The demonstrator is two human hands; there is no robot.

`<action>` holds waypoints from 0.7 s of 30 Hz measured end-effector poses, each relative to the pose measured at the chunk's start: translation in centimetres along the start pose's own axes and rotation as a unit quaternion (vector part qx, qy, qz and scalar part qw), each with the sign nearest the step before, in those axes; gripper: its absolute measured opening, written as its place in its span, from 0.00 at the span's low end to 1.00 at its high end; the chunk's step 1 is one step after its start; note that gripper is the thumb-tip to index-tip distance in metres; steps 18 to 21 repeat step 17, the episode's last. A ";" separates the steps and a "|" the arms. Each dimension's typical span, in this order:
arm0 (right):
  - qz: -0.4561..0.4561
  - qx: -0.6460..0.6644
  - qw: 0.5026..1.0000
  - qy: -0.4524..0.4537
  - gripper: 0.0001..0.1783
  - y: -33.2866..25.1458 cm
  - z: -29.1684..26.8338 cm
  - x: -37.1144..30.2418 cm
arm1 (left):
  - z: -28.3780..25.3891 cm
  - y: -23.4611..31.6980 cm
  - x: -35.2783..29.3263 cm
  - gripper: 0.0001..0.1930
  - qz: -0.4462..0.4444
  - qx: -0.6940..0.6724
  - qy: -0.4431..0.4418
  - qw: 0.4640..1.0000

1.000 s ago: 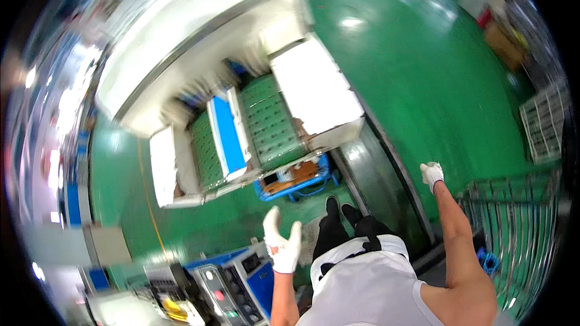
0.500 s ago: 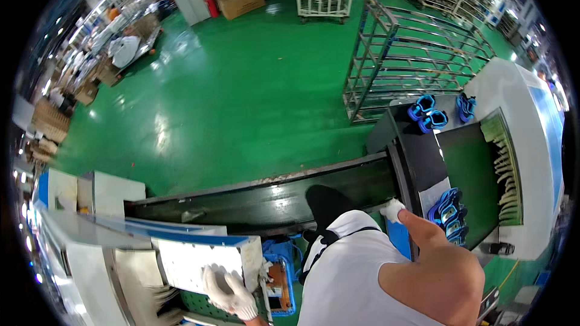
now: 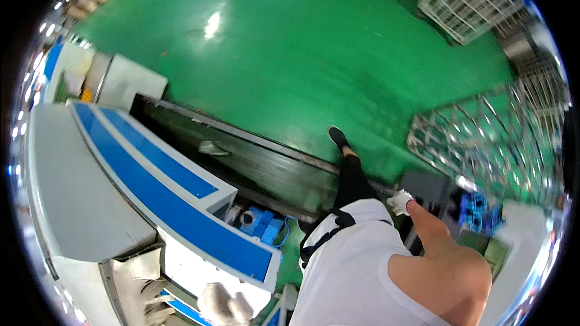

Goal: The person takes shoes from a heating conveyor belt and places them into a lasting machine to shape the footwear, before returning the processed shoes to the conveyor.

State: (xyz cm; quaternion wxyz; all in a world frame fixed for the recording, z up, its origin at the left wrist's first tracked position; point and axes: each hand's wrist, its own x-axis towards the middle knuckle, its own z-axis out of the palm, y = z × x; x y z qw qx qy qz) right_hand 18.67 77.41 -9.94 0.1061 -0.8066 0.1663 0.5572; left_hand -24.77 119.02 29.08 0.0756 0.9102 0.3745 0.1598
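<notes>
My left hand (image 3: pixel 223 305), in a white knit glove, is over the bright white panel (image 3: pixel 186 267) at the end of the left machine. Its thumb stands apart from the fingers, and nothing shows in it; the lower part runs out of view. My right hand (image 3: pixel 400 201), also gloved in white, is at the edge of the dark ledge (image 3: pixel 425 188) to my right. How its fingers are bent is too blurred to make out. Past that hand, several blue and black shoes (image 3: pixel 474 210) sit at the right machine.
A low dark conveyor (image 3: pixel 272 172) runs between the two machines, with a pale scrap (image 3: pixel 212 148) on it. My black-shoed foot (image 3: pixel 338 137) is beyond its far rail. A metal rack (image 3: pixel 483 139) stands at the right, a white cage trolley (image 3: pixel 468 0) farther back.
The view has swung left and down. One leg now reaches across the conveyor to the green floor. My left hand stays over the white panel, and my right hand stays by the right machine.
</notes>
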 end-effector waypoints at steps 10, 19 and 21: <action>-0.471 0.269 0.839 -0.033 0.37 -49.1 -21.5 -7.0 | 13.3 15.9 22.5 0.15 -0.236 -0.151 0.002 0.960; -0.340 0.151 0.928 0.023 0.43 -52.9 -26.0 3.4 | 26.8 13.1 33.9 0.15 -0.379 -0.259 -0.120 0.880; -0.340 0.151 0.928 0.023 0.43 -52.9 -26.0 3.4 | 26.8 13.1 33.9 0.15 -0.379 -0.259 -0.120 0.880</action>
